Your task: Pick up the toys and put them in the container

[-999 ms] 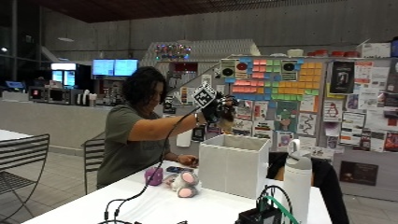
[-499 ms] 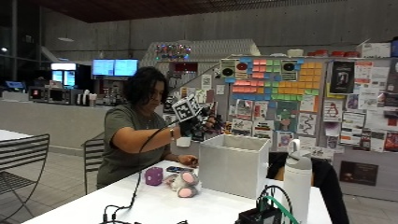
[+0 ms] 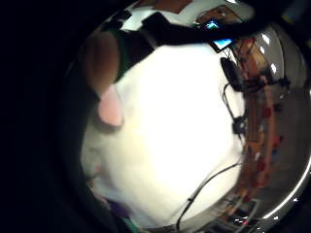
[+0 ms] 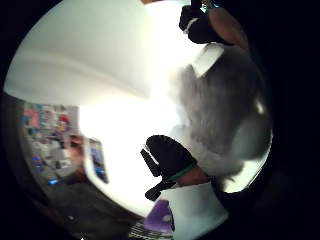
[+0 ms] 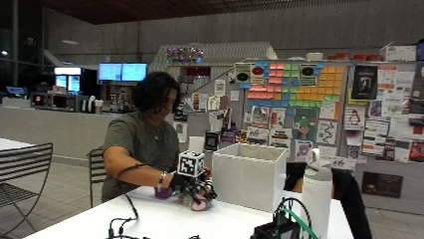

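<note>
Person seated at white table (image 5: 165,221); gloved right hand (image 5: 192,186) is down at table level just beside the white container (image 5: 250,174), on the side facing the person; hand sits on/over a plush toy (image 5: 197,201), pink part showing under the fingers; a purple toy (image 5: 162,193) lies just beside it, on the person's side, partly hidden by the wrist.

Grip: thumb-side palm view shows grey-white fur (image 4: 220,115) filling much of the frame, w/ a gloved fingertip (image 4: 167,155) across it; fingers look curled round the plush, but can't tell for certain that it's pinched vs. just covered; judged as closing on it. Little-finger-side palm view shows a pink ear (image 3: 111,106) close to the palm and bare tabletop beyond, so toy not lifted yet, as far as visible.

Progress (judgement): container inside not visible from any view, so can't say whether any toy is in already; at least 2 toys are out on the table; plush = step in hand; left: lift it, carry over the rim, drop in; then same for purple toy.
</note>
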Tool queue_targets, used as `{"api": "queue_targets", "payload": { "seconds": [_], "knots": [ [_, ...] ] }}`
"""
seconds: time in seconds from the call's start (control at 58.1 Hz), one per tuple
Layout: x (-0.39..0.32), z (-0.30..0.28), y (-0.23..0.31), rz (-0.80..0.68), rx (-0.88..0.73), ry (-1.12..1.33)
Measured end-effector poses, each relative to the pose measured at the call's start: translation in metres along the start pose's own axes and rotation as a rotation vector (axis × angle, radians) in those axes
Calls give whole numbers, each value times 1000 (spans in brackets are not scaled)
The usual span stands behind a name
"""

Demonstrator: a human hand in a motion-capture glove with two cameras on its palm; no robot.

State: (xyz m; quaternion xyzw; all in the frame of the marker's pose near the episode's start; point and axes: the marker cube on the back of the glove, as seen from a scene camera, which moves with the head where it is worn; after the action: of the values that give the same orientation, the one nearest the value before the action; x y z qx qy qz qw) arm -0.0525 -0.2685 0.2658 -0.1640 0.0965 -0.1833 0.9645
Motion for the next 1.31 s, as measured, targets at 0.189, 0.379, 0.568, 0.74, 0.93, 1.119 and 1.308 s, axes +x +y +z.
{"api": "queue_targets", "payload": {
  "seconds": [0.189, 0.379, 0.568, 0.74, 0.93, 1.119, 1.308],
  "knots": [
    [-12, 15, -23, 197, 75, -298],
    [-10, 11, -30, 222, 182, -294],
    [30, -129, -18, 393, 416, -183],
    [42, -305, -30, 444, 690, -218],
    [-16, -392, -75, 231, 736, -365],
    [-84, -408, -148, 271, 645, -540],
    [-111, -397, -182, 268, 614, -657]
  ]
}}
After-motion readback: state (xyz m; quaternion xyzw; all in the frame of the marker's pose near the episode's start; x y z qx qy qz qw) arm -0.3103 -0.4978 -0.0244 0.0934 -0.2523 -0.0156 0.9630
